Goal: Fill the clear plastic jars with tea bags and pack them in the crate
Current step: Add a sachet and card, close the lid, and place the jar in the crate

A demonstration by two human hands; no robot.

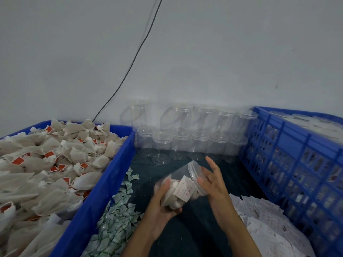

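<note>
You held the clear plastic jar with tea bags and a white paper label inside (182,184) tilted between your two hands, its lidded top pointing up and to the right, its base down toward your left palm. Your left hand (163,203) cupped the jar's lower end from beneath, fingers curled round the base and thumb lying along the near side — a firm grip. Your right hand (213,180) sat at the lid end, thumb pressed on the lid's rim, while the other fingers were spread open and pointed up, not wrapped round anything.

The jar hung over the dark green cloth-covered counter (185,229), about midway between the two blue containers. To your left stood the solid blue plastic bin (104,191), heaped with white mesh tea bags bearing red tags (46,164). To your right stood the blue slatted plastic crate (289,154), already holding lidded jars — their tops showed above its rim.

Just beyond the held jar, against the pale wall, empty clear jars (189,134) were stacked in two rows. Small green-and-white sachets (118,216) lay scattered beside the bin, left of your left forearm, and a pile of white paper slips (263,217) lay to the right of your right forearm, next to the crate.
</note>
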